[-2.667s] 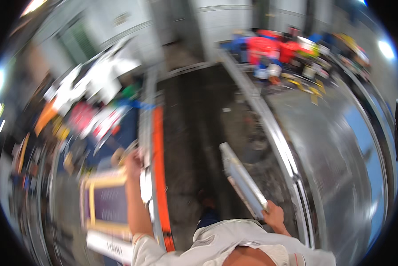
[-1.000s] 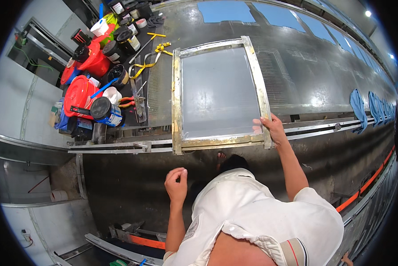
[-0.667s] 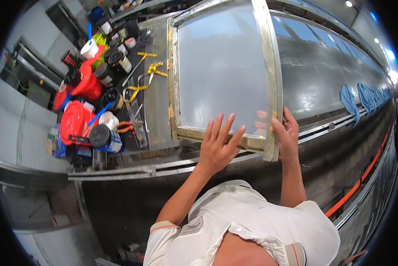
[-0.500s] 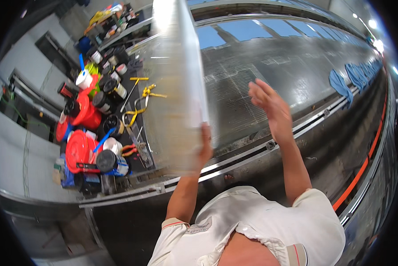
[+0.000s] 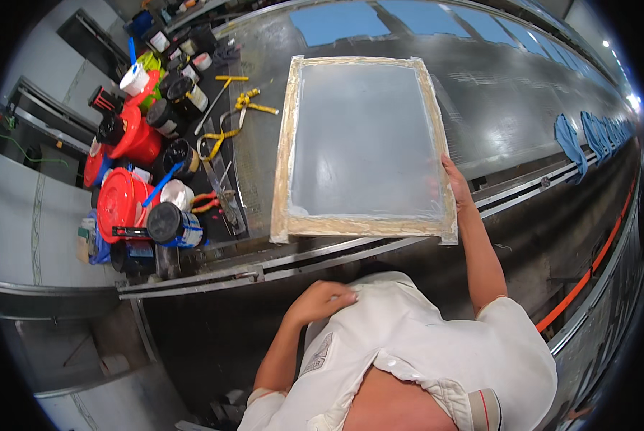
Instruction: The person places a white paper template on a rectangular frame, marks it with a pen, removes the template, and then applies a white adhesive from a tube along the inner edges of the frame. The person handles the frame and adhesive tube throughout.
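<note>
A screen-printing frame (image 5: pixel 282 154) with pale wooden sides and a grey, translucent mesh is held up in front of me, its face toward me. My right hand (image 5: pixel 457 183) grips its right side near the lower corner, the thumb side showing and fingers faintly visible through the mesh. Lower down, at the front of my white shirt (image 5: pixel 422 337), my left hand (image 5: pixel 323 300) is away from the frame. Its fingers are curled together, the tips slightly blurred, and I see nothing in them. Behind the frame lies the long dark printing table (image 5: pixel 494 93).
To the left crowd red-lidded tubs (image 5: pixel 117 205), dark jars (image 5: pixel 168 224), a yellow tape measure (image 5: pixel 221 136) and orange-handled pliers (image 5: pixel 206 201). A metal rail (image 5: pixel 257 273) edges the table. Blue cloth pieces (image 5: pixel 340 23) lie on the far side; more blue cloths (image 5: pixel 570 144) hang over the right edge.
The frame has turned from edge-on to face me and shifted right. My left hand has let go of it and dropped to my shirt; my right hand has taken hold of its right side.
</note>
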Demonstrator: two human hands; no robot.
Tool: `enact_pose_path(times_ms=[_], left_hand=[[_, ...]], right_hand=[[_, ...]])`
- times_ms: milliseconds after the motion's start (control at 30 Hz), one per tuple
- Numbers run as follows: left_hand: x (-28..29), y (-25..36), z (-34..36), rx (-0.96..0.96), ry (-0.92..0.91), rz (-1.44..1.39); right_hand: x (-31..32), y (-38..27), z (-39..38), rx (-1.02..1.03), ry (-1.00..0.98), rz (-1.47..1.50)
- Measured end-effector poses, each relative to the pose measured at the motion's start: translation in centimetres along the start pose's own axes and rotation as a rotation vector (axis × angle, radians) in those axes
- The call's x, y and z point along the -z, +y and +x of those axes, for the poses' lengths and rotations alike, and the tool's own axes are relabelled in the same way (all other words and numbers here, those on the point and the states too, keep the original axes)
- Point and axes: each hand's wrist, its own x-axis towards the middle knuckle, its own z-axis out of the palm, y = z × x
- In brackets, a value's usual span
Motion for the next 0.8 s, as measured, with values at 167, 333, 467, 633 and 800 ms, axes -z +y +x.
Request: enact_pose_path(times_ms=[167,333,467,633,800], left_hand=[[3.4,4.6,-1.9,-0.157,0.953,-0.037],[6.2,-1.5,5.9,0.295,1.185,0.119],[5.6,-5.0,8.7,0.193,1.169,-0.049],[6.0,-5.4,10.1,0.320,1.106,0.023],[6.0,-5.9,10.5,0.258,1.097,0.096]], right_hand=[[3.8,1.5,1.4,-0.125,-0.021,-0.018],[1.3,2.4,2.9,-0.198,0.131,0.003],[2.7,1.4,2.5,-0.162,-0.098,-0.148],[3.4,3.1,5.4,-0.143,0.064,-0.397],[3.9,4.4,4.2,-0.060,0.093,-0.573]])
